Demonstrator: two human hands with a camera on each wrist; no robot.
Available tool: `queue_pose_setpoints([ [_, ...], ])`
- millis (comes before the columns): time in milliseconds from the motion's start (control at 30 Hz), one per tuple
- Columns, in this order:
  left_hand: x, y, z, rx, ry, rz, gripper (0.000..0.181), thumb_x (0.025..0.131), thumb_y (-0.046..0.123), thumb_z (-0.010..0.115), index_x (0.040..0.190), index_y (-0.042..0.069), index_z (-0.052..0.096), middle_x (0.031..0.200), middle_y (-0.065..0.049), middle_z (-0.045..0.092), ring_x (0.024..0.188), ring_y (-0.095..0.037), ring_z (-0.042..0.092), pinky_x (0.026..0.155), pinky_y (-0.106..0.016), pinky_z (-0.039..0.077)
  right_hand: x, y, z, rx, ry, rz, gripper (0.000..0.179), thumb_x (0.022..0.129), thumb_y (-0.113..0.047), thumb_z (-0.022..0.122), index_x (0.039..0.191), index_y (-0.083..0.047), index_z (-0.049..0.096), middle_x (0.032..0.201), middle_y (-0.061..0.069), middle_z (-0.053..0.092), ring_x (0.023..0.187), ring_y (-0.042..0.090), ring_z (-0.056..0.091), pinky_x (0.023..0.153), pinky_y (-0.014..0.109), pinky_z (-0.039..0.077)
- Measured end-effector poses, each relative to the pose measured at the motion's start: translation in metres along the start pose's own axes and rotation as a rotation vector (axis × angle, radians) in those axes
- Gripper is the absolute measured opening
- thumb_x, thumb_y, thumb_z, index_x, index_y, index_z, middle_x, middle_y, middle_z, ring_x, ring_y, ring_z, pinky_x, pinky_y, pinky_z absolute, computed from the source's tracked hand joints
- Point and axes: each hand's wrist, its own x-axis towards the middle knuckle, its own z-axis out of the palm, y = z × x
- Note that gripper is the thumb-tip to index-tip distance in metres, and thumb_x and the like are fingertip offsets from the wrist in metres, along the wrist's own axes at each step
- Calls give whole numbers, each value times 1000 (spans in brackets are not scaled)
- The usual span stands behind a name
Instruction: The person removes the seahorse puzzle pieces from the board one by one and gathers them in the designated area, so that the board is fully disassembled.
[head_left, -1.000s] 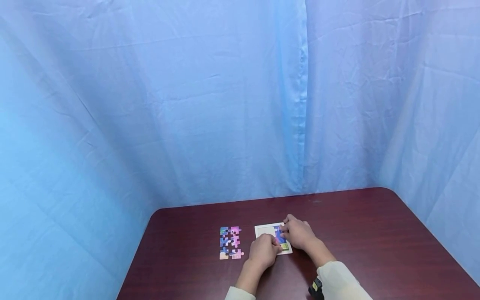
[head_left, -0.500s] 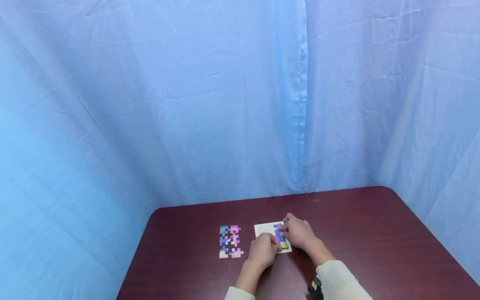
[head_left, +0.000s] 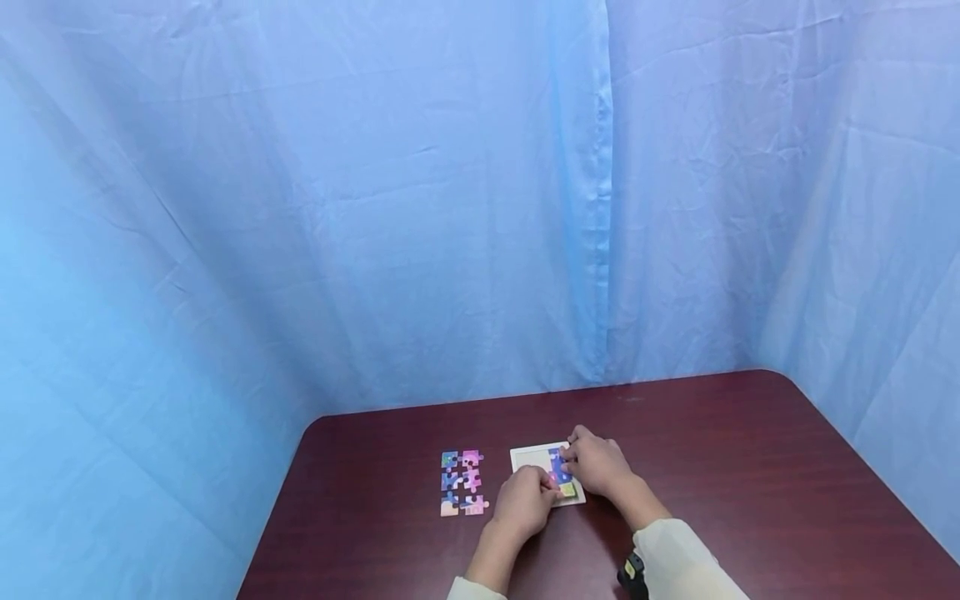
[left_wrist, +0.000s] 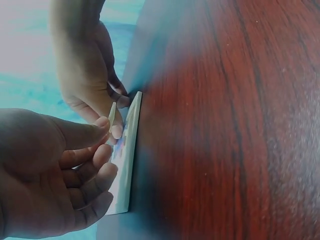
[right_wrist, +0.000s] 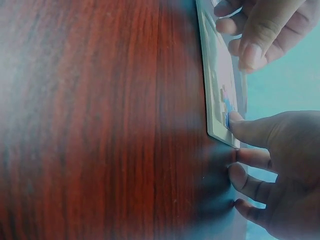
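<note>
Tabletop, piece roughly parallel to tray

Wrinkled blue curtains surround a dark reddish-brown wood-grained table.

a curtained booth, the wider room hidden: wrinkled pale-blue cloth hangs behind and along both sides of a dark red, wood-grained table with rounded corners; home, lab or office cannot be told.
</note>
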Motion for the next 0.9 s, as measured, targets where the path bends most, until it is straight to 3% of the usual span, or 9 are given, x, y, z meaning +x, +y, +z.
queue_pose_setpoints([
  [533,-13,-10,-14,-18,27,-21,18,92,19,82,79,16,70,78,8,58,67,-2,48,63,-24,41,2,2,6,17,0,4,12,94,-19,79,102,-13,85,111,3,64,102,21,68,91,55,49],
  [900,-24,-20,-22,26,62,0,17,89,18,84,80,16,70,79,8,58,67,-1,47,64,-23,41,0,3,5,6,-14,5,16,95,-20,78,107,-12,85,112,3,65,103,21,68,92,56,49],
])
